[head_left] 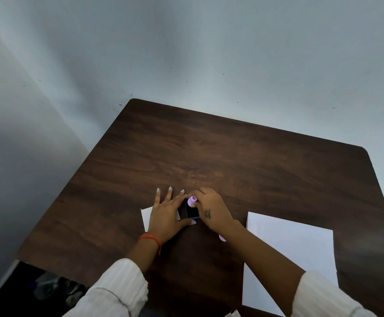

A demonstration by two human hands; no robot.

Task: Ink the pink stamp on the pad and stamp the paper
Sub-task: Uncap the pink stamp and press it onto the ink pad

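My right hand (211,210) grips a small pink stamp (192,200) and holds it on the far edge of a dark ink pad (191,212) in the middle of the table. My left hand (167,213) lies flat with fingers spread, touching the pad's left side with fingertip and thumb, and it rests on a small white paper (145,217). A large white sheet of paper (291,255) lies to the right, partly under my right forearm. The stamp's face is hidden.
The brown wooden table (209,152) stands in a corner against grey walls. A second pinkish piece (222,238) peeks out under my right wrist. The table's near left edge drops to a dark floor with clutter (56,287).
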